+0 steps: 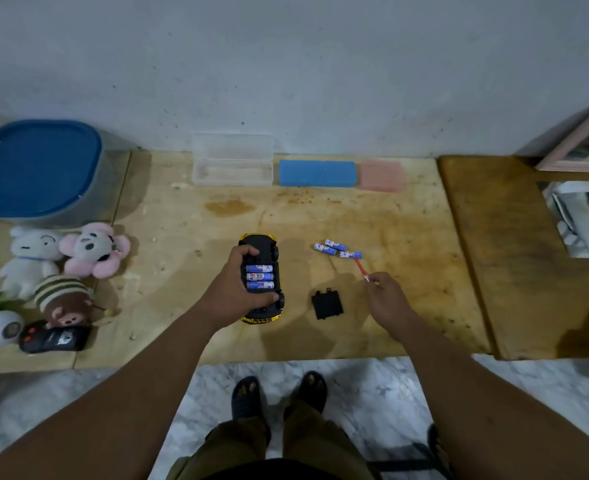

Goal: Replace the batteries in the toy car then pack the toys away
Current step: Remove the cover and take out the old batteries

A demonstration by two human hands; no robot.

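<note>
Three blue batteries [259, 277] seated side by side in the open bay of the upturned toy car [261, 278], gripped round its body by the left hand [235, 289] mid-table; black battery cover [327, 304] just right of it, bare wood between there and the near table edge [286, 358]. Right hand [386, 299] pinching a thin red-handled screwdriver [360, 266], tip beside three loose batteries [336, 249]. At the back wall, clear box [232, 168] with lid raised and inside bare, shut blue box [317, 173], pink box [381, 174]; far left, lidded blue tub [38, 168], plush toys [64, 265], black remote [54, 339].
</note>
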